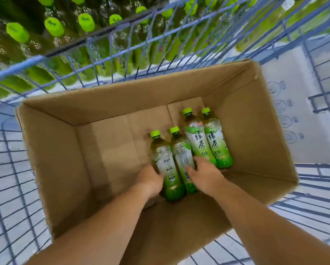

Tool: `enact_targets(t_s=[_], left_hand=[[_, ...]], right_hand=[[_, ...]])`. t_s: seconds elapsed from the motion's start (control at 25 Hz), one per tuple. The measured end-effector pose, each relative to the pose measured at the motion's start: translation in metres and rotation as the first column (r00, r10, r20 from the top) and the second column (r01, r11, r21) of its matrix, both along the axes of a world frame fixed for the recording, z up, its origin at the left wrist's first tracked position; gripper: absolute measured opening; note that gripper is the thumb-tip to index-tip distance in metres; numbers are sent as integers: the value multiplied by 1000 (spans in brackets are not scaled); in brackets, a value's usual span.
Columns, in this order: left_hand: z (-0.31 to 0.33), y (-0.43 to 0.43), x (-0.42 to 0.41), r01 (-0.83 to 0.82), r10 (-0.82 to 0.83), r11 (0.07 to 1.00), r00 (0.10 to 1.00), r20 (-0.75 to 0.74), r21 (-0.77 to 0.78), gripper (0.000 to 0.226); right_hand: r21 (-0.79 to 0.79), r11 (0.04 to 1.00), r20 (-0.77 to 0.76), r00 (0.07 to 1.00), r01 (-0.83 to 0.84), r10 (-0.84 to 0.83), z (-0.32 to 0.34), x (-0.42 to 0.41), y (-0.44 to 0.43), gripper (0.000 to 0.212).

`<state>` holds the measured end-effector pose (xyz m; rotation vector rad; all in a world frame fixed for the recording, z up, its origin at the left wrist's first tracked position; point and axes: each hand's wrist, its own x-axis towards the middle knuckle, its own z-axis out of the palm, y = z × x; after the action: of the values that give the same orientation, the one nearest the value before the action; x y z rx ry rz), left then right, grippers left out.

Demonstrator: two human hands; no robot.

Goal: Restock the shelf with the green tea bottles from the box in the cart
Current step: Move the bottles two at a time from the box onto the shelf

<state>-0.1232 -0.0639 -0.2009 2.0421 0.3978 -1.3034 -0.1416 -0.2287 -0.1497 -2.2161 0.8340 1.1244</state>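
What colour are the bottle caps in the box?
The caps are bright green; head view.

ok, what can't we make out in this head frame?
Head view only:
1. Left hand: fingers hidden behind its own back and the leftmost bottle; grip unconfirmed.
2. Right hand: fingertips blurred over the second bottle; touching or holding, unclear.
3. Shelf bottles: motion-blurred behind the cart wire, cut off by the top edge; free slots unseen.
4. White carton: print too blurred to read.
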Motion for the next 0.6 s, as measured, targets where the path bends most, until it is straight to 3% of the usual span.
enact_targets(t_s=[0.12,0.24,0.48,0.6], left_hand=[[-9,-2,-9,-247,242,962,969,-55,-118,23],[-14,-6,-20,-347,344,929,938,-45,-129,24],[-15,-5,-25,-333,334,942,941,57,-35,21],[-13,1,-26,-324,318,944,943,94,60,29]], right_hand=[[-59,996,-14,998,-64,64,-20,7,-4,17],[-30,998,-41,998,-58,57,-24,13,1,15],[26,999,-46,999,27,-26,-39,9,9,41],[73,993,-73,994,87,-82,-45,7,14,72]])
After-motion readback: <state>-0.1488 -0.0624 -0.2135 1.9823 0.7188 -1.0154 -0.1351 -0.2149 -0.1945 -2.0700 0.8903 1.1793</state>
